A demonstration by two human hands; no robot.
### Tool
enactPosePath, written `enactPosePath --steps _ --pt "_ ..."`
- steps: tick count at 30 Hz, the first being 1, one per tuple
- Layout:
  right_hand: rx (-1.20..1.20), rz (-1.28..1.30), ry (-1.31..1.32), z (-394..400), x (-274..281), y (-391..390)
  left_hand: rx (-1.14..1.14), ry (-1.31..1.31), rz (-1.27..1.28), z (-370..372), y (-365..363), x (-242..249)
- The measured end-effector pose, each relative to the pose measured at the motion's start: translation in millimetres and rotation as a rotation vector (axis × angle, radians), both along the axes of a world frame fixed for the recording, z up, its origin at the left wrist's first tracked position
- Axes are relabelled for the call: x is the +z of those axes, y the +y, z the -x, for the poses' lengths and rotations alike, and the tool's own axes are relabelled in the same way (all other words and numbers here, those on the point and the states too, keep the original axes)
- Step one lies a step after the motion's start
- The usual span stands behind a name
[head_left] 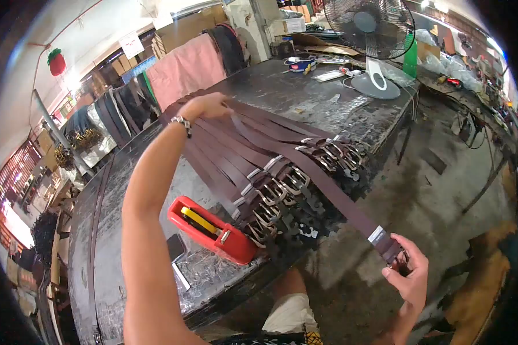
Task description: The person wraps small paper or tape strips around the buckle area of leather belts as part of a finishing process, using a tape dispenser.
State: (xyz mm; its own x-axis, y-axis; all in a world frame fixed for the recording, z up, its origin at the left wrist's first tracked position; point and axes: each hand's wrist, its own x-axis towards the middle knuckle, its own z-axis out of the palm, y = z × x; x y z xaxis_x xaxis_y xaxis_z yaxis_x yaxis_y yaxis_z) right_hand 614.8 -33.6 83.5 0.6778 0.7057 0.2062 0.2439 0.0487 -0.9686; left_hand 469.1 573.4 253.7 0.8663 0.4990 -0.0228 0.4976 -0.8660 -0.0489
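My right hand [410, 273] is closed on the buckle end of a dark brown belt [334, 192], off the table's front edge. A pale label wraps that strap just above my fingers. The belt runs taut up and left to my left hand [207, 107], whose fingers are closed round the strap over the far part of the pile. Beneath lies a row of similar brown belts [218, 152], fanned side by side, their metal buckles [279, 192] bunched along the near edge. A red tape dispenser-like tool with a yellow insert [213, 230] lies left of the buckles.
The dark worktable [121, 230] carries a fan [374, 80], a blue container [299, 64] and small tools at its far end. A phone-like dark object [176, 246] lies by my left arm. Pink material [187, 72] and hanging belts [118, 112] stand beyond the table.
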Motion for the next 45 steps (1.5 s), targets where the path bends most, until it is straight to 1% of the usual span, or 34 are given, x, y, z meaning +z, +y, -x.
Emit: enactPosePath --steps 1,3,5,7,9,10,11,14,18,21,23,24,27,28,31,32,35,37,39,40,43,44,45 --pt "-0.001 -0.01 -0.007 -3 -2 0 -0.125 -0.081 -0.012 -4 -44 0" --pt "-0.008 -0.028 -0.01 -4 0 2 -0.284 -0.153 0.066 -19 -95 -11" --pt "-0.026 -0.051 0.001 -1 8 5 -0.448 -0.175 -0.001 -27 -166 -18" --pt "-0.052 -0.048 -0.01 0 12 4 -0.714 -0.145 0.059 -38 -218 -24" --pt "-0.066 -0.056 -0.053 -1 14 0 -0.831 -0.177 0.048 -37 -269 -36" --pt "-0.08 -0.07 -0.057 1 17 0 -0.872 -0.151 0.068 -36 -288 -43" --pt "-0.096 -0.085 -0.061 2 20 -1 -0.915 -0.124 0.088 -36 -303 -49" --pt "-0.125 -0.066 -0.105 8 34 -7 -0.986 -0.113 -0.006 -41 -322 -67" --pt "-0.116 -0.011 -0.203 9 46 -21 -0.93 -0.13 -0.076 -59 -312 -76" --pt "-0.101 0.009 -0.203 12 53 -21 -0.927 -0.197 -0.161 -65 -296 -79" --pt "-0.039 0.013 -0.295 10 55 -15 -0.913 -0.264 -0.256 -64 -285 -82" --pt "-0.008 0.019 -0.338 8 55 -10 -0.847 -0.212 -0.286 -66 -281 -80" --pt "-0.002 -0.012 -0.409 2 48 25 -0.849 -0.349 -0.31 -65 -251 -79" --pt "0.014 -0.028 -0.459 2 51 37 -0.775 -0.287 -0.264 -65 -240 -78" --pt "0.066 0.005 -0.392 -3 53 70 -0.725 -0.335 -0.221 -65 -206 -84" --pt "0.064 0.037 -0.436 -6 55 81 -0.724 -0.351 -0.186 -61 -198 -84" --pt "0.097 -0.01 -0.498 -22 55 115 -0.538 -0.275 -0.153 -58 -174 -82" --pt "0.138 -0.028 -0.452 -34 54 139 -0.49 -0.31 -0.209 -62 -148 -91" --pt "0.141 -0.023 -0.511 -44 54 164 -0.417 -0.313 -0.242 -64 -133 -90" --pt "0.162 -0.021 -0.537 -49 53 177 -0.367 -0.226 -0.266 -63 -126 -86" --pt "0.193 0.007 -0.619 -60 54 212 -0.128 -0.091 -0.361 -57 -128 -71" --pt "0.186 0.038 -0.649 -60 56 221 -0.024 -0.051 -0.291 -59 -123 -67" --pt "0.177 0.07 -0.678 -59 61 228 -0.017 -0.063 -0.27 -57 -125 -67"
